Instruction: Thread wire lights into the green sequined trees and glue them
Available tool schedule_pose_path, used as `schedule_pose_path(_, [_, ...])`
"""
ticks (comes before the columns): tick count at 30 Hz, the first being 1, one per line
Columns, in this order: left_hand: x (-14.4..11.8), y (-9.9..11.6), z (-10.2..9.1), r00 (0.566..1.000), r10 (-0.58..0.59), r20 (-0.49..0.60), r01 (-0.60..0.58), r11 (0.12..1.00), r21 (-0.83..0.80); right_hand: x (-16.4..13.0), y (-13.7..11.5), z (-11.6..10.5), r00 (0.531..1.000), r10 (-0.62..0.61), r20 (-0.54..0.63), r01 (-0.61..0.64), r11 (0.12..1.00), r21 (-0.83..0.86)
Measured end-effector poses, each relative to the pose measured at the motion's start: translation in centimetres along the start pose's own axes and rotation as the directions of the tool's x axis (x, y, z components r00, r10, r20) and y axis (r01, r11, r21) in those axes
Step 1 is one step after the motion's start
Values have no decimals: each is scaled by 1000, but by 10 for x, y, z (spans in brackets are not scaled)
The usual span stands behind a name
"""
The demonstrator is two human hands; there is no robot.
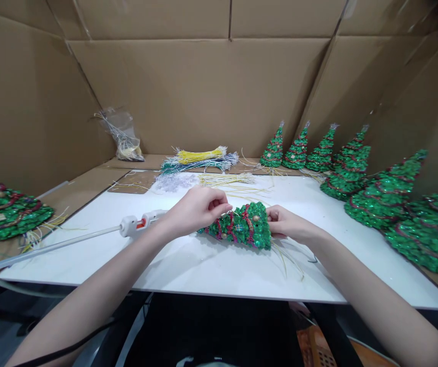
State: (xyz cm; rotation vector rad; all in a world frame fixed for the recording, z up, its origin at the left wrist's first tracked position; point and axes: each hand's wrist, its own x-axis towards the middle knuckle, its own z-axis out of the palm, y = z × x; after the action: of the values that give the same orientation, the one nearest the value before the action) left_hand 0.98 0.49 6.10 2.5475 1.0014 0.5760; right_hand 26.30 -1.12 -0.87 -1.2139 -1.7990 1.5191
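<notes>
- The white tabletop [211, 265] carries the work; cardboard walls [199, 92] enclose its far and side edges. No fault seen in either.
- Finished green sequin trees stand in a row [356, 168] from the far edge down the right edge, close together. Judgement: a sweep of the right forearm could topple the nearer ones.
- More trees [8, 211] lie off the left edge, wires trailing.
- A glue gun [136, 224] lies near the left hand, its long stick [46, 250] running toward the near left corner. Judgement: if hot, its tip is a burn risk to the wrist beside it; whether it is powered cannot be told.
- Bundled wires [199, 159] lie at the far edge, loose strands spilling toward the centre.
- The tree in hand [241, 227] lies on its side just above the tabletop's centre, base to the right.
- Left hand [196, 209] is closed on the tree's narrow end; right hand [285, 224] grips the base. The hands are apart, the tree between them.
- Thin wires [289, 257] trail from the base. Judgement: they may snag or pull out under handling.
</notes>
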Motion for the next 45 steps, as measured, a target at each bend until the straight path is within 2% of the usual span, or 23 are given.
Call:
schedule_pose_path(4, [0, -4, 1, 997, 71, -30, -69, 995, 68, 0, 1, 0, 1000, 8, 3, -8, 1000, 14])
schedule_pose_path(7, [1, -7, 1, 996, 83, -41, -82, 996, 45, 0, 1, 0, 1000, 12, 0, -12, 1000, 22])
schedule_pose_path(14, [3, -11, 0, 999, -27, 16, 30, 980, -196, 0, -1, 1, 1000, 13, 2, -13, 1000, 19])
schedule_pose_path(21, [4, -16, 4, 993, -107, 45, 116, 910, -398, -1, -2, 1, 1000, 27, 8, -27, 1000, 6])
schedule_pose_path(27, [7, -23, 8, 983, -146, 113, 184, 832, -524, 0, -1, 0, 1000, 21, 3, -21, 1000, -5])
schedule_pose_path(31, [6, -23, 7, 981, -143, 128, 190, 819, -541, -1, -2, 0, 1000, 15, 4, -15, 1000, -10])
schedule_pose_path(38, [3, -11, 4, 977, -159, 141, 207, 858, -470, -1, -3, 0, 1000, 8, 15, -8, 1000, -9])
schedule_pose_path(45, [4, -13, 6, 956, -224, 191, 292, 807, -513, -1, -1, 0, 1000, -1, 26, 1, 1000, 17])
